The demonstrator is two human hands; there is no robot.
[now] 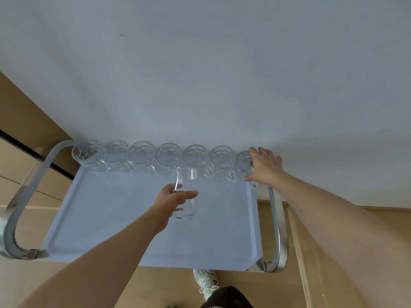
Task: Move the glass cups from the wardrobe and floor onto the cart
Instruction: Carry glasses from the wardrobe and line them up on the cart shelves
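A pale blue cart tray [115, 218] with chrome handles stands against a white wall. Several clear handled glass cups [142, 155] line its far edge. My left hand [172, 197] grips a tall plain glass [186, 196] and holds it above the middle of the tray. My right hand [265, 164] rests with spread fingers over the rightmost cup [244, 162] at the tray's far right corner; whether it grips that cup is unclear.
The wall [200, 74] rises directly behind the cup row. Chrome handles [24, 196] curve up at both ends of the cart. Light wooden floor lies all around, and my shoe [205, 283] shows below the tray's near edge.
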